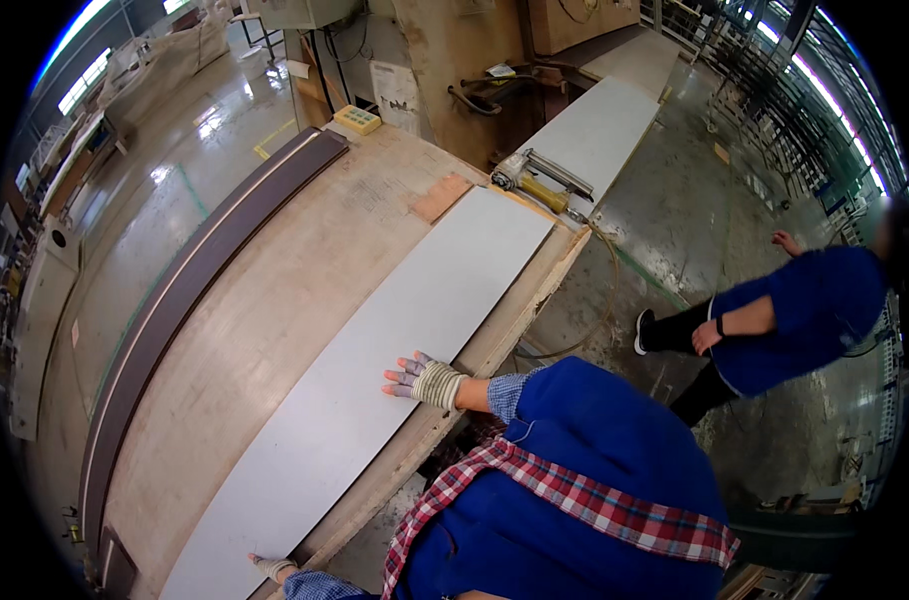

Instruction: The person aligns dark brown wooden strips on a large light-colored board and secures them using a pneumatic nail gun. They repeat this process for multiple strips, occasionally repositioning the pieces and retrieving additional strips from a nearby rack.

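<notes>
A long, pale grey panel (359,355) lies lengthwise on a wooden worktable (264,290), along its right side. My right hand (424,381) wears a striped, fingerless glove and rests flat on the panel near its right edge, fingers spread. Further down the same edge, my left hand (271,567), also gloved, touches the panel with its fingers stretched out. Its lower part is small and partly cut from sight. Neither hand grips anything.
A dark brown strip (189,290) runs along the table's left side. A nail gun (544,183) with a hose lies at the far right corner. A yellow control box (357,120) sits at the far edge. Another person in blue (799,310) stands to the right.
</notes>
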Demonstrator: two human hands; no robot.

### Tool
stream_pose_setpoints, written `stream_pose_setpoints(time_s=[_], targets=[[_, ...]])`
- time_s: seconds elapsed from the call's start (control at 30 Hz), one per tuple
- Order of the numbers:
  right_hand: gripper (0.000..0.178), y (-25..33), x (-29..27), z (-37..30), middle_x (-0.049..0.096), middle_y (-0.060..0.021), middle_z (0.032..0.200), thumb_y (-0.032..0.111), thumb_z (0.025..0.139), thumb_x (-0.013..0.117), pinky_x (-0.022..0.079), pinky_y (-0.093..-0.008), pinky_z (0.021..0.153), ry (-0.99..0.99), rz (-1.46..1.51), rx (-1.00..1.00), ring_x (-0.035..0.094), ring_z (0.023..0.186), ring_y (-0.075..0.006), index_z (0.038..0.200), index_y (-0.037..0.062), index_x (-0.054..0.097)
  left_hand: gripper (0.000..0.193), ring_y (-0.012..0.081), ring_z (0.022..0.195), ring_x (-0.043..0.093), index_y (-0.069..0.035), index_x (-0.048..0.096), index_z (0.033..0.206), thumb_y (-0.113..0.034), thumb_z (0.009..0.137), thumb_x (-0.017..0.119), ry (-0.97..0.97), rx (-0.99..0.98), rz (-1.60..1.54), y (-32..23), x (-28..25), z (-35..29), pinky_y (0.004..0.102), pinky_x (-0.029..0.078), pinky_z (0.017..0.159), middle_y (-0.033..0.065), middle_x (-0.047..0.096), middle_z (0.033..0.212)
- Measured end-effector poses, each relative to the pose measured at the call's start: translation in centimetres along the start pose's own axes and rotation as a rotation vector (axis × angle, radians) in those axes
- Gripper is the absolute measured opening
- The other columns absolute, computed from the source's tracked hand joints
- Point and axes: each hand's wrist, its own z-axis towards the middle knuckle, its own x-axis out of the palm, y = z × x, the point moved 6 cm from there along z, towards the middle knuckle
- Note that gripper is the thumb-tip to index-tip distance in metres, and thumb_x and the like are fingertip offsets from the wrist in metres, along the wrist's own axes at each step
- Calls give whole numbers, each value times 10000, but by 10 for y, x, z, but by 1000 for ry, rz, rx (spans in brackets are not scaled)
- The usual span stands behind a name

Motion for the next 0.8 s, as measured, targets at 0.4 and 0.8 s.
stream_pose_setpoints(time_s=[0.4,0.8], targets=[[556,-62,-23,-71,326,-57,1426,120,834,395,299,-511,1007,129,-13,104,319,1297,-307,1371,237,318,702,330,1074,498,63,484,1164,-560,843,472,-507,-143,231,16,129,-183,403,402,926,212,480,1220],[780,-193,-54,-108,169,-178,1470,595,832,385,165,-486,1077,268,190,629,170,1357,-325,1410,97,222,373,359,916,569,-2,638,910,-359,825,572,551,1273,1269,100,449,-319,409,452,825,208,600,966]])
